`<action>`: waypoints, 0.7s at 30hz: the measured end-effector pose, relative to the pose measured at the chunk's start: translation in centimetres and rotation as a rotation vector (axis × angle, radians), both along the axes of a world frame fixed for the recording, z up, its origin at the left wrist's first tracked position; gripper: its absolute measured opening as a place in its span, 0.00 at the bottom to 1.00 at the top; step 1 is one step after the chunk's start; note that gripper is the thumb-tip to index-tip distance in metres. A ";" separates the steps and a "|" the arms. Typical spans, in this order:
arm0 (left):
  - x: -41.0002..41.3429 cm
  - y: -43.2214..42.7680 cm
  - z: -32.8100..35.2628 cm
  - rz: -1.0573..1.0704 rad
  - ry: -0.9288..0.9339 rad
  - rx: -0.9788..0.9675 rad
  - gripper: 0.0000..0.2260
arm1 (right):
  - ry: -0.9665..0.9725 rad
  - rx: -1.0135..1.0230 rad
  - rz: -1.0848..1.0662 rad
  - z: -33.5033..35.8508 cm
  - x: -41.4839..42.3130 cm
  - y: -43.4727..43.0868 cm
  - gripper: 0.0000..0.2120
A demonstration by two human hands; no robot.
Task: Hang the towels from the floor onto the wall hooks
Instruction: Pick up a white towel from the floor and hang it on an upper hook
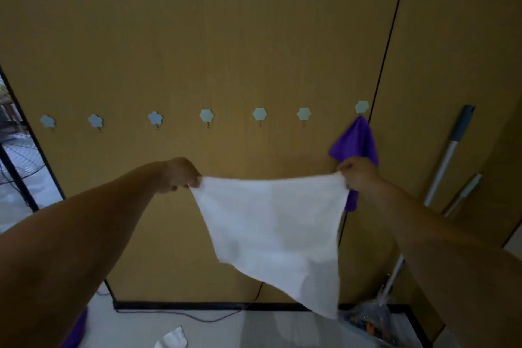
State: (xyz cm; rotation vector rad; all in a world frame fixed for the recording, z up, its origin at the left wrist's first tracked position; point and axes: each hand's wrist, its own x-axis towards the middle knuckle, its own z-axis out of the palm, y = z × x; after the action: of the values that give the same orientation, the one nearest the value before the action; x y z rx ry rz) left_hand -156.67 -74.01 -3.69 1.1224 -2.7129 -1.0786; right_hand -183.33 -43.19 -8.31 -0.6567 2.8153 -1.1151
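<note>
A white towel (275, 230) is stretched in the air in front of the wooden wall. My left hand (180, 175) pinches its upper left corner and my right hand (357, 174) pinches its upper right corner. The cloth hangs below them in a loose triangle. A row of pale stick-on hooks (260, 114) runs across the wall just above my hands. A purple towel (356, 144) hangs from the rightmost hook (361, 107), partly behind my right hand. On the floor lie another white towel (172, 338) and a purple towel (75, 333), half hidden by my left arm.
A mop handle (449, 155) leans on the wall at the right. A clear plastic bag (367, 325) of items sits on the floor at the lower right. A dark cable (197, 318) trails along the skirting. A fan (19, 161) stands past the doorway at the left.
</note>
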 end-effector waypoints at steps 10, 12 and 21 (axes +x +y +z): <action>-0.2 0.1 0.9 0.234 0.508 0.334 0.10 | 0.090 -0.163 0.016 2.1 0.1 -0.6 0.15; -0.4 0.4 0.9 0.222 0.436 0.333 0.07 | 0.048 -0.140 0.018 2.2 0.0 -0.9 0.15; 0.4 0.1 2.8 -0.028 0.147 0.250 0.16 | -0.147 -0.251 -0.002 3.5 -0.9 -1.5 0.11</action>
State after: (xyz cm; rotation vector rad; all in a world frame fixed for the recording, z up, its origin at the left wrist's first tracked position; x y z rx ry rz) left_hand -156.28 -73.89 -0.90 0.9867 -2.5414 -1.4751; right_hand -184.27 -44.67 -4.78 -0.5605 2.5792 -1.4674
